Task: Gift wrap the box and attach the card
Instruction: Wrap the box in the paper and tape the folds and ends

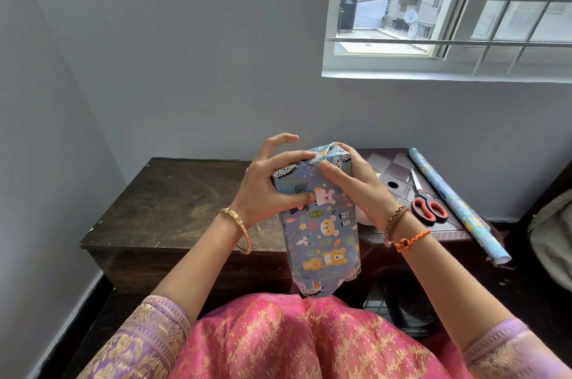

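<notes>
The box, covered in blue wrapping paper printed with bears and leaves, is held upright above the dark wooden table. My left hand grips its upper left side, thumb on the front face, index finger lifted. My right hand holds the upper right side and presses the gathered paper fold at the top end. The lower end of the paper hangs folded toward my lap. No card is visible.
Red-handled scissors lie on the right part of the table. A roll of blue wrapping paper lies along the right edge. A white object peeks out behind my right wrist. A barred window is above.
</notes>
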Motion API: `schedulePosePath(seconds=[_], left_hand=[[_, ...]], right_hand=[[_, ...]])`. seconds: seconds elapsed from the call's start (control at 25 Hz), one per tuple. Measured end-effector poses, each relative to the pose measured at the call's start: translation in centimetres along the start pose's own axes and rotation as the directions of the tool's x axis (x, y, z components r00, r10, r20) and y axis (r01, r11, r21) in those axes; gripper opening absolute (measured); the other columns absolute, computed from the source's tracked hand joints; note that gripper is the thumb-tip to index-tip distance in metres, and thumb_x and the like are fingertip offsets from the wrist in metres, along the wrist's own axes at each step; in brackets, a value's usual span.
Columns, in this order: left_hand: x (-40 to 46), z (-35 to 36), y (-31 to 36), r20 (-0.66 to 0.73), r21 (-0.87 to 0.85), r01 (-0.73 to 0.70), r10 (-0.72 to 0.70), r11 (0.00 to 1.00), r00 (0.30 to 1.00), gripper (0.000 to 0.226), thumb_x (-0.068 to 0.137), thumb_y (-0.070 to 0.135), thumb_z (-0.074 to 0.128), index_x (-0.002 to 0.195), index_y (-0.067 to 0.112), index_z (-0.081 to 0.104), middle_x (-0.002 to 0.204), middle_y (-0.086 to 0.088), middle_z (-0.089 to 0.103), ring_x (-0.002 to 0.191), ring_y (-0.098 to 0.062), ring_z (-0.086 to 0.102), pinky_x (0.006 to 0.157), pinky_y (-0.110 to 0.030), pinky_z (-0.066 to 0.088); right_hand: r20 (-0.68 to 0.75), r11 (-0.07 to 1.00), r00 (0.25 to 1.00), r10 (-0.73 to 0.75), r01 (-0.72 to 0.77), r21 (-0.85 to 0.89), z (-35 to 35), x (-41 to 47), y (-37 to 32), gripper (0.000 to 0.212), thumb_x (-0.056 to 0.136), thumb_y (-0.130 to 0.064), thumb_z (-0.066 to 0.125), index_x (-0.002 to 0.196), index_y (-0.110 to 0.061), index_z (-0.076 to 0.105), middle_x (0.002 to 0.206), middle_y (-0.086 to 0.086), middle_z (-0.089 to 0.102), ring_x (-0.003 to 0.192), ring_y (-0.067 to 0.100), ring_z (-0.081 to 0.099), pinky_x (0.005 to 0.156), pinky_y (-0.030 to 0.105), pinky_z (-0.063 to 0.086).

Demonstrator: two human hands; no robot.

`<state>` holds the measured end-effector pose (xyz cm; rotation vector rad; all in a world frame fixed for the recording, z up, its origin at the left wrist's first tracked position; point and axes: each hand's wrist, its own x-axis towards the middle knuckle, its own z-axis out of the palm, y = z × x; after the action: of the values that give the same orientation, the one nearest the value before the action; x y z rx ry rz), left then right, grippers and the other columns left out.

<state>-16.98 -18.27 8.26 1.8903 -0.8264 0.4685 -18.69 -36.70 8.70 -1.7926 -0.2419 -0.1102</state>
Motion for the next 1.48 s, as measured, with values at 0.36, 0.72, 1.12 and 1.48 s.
schedulePosePath(seconds=[0.36, 0.72, 1.12, 1.48], left_hand=[[-0.7, 0.8, -1.5, -0.029, -0.059, 0.041, -0.043, 0.997, 0.999, 0.055, 0.052, 0.033, 0.08, 0.103, 0.026, 0.062, 0.119, 0.013, 0.044, 0.105, 0.011, 0.051, 0.085, -0.01, 0.048], [-0.2, 0.5, -0.6, 0.048, 0.227, 0.009, -0.02, 0.974, 0.999, 0.073, 0.058, 0.049, 0.067, 0.127, 0.04, 0.045, 0.125, 0.021, 0.047, 0.13, -0.009, 0.039, 0.111, -0.042, 0.028], [-0.2, 1.5, -1.3, 0.164, 0.561, -0.293, 0.243, 0.774, 0.956, 0.095, 0.064, 0.046, 0.07, 0.133, -0.009, 0.036, 0.134, -0.026, 0.047, 0.121, -0.036, 0.051, 0.103, -0.024, 0.03], [-0.4, 0.6, -2.6, 0.0, 0.509, -0.214, 0.249, 0.833, 0.969, 0.075, 0.073, 0.042, 0.062, 0.13, -0.005, 0.045, 0.133, -0.02, 0.05, 0.127, -0.023, 0.043, 0.111, -0.018, 0.021]], right_hand=[[0.044, 0.984, 0.999, 0.019, -0.011, -0.178, 0.4, 0.7, 1.4, 0.083, 0.058, -0.059, 0.069, 0.124, -0.016, 0.044, 0.122, 0.018, 0.05, 0.109, 0.029, 0.056, 0.09, 0.046, 0.051], [-0.023, 0.997, 0.998, -0.056, 0.055, -0.052, -0.8, 0.1, 1.1, 0.067, 0.075, 0.007, 0.066, 0.13, -0.016, 0.036, 0.123, 0.009, 0.049, 0.098, 0.014, 0.058, 0.083, 0.021, 0.052], [-0.121, 0.986, 0.98, -0.159, 0.15, -0.077, 1.9, -0.1, 0.9, 0.057, 0.062, -0.022, 0.071, 0.114, -0.025, 0.05, 0.119, 0.018, 0.055, 0.111, 0.027, 0.057, 0.097, 0.046, 0.046], [-0.125, 0.941, 0.952, -0.279, 0.245, -0.234, 3.6, 1.4, -0.4, 0.061, 0.063, -0.004, 0.08, 0.119, -0.005, 0.054, 0.109, 0.003, 0.053, 0.106, 0.019, 0.056, 0.096, 0.032, 0.046]])
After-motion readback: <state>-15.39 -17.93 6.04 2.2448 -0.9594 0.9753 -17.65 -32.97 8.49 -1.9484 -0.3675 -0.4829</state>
